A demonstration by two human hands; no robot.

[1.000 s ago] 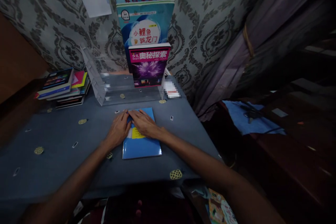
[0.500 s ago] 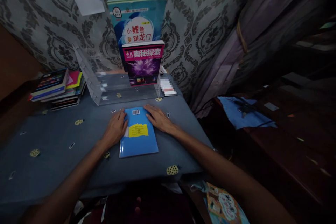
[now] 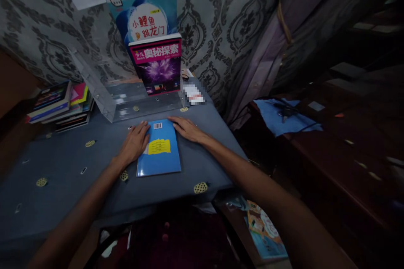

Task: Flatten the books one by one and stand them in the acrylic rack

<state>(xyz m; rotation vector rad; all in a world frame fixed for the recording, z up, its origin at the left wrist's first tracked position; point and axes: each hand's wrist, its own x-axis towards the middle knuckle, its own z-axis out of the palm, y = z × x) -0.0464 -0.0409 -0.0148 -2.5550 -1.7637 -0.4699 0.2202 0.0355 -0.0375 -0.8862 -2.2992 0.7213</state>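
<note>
A blue book [image 3: 158, 164] with a yellow text patch and a barcode lies flat on the cloth-covered table, back cover up. My left hand [image 3: 135, 142] rests palm down along its left edge, fingers stretched toward the top corner. At the upper right corner lies my right hand [image 3: 187, 129], its fingers extended and touching the book's edge. Behind the book stands a clear acrylic rack [image 3: 126, 111]. A purple-and-black book [image 3: 160, 69] is upright at the rack's right side, with a teal book [image 3: 142, 6] higher up behind it.
A pile of books [image 3: 52, 101] sits at the table's left. Beside the rack's right end is a small white blurred item [image 3: 194, 93]. To the right, a dark red surface carries a blue cloth [image 3: 274, 117] with a dark object on it. Another colourful book [image 3: 265, 235] lies low at right.
The view has shifted, so the table things appear further left and higher. Both hands stay at the blue book's edges, and the book keeps about the same place on the table.
</note>
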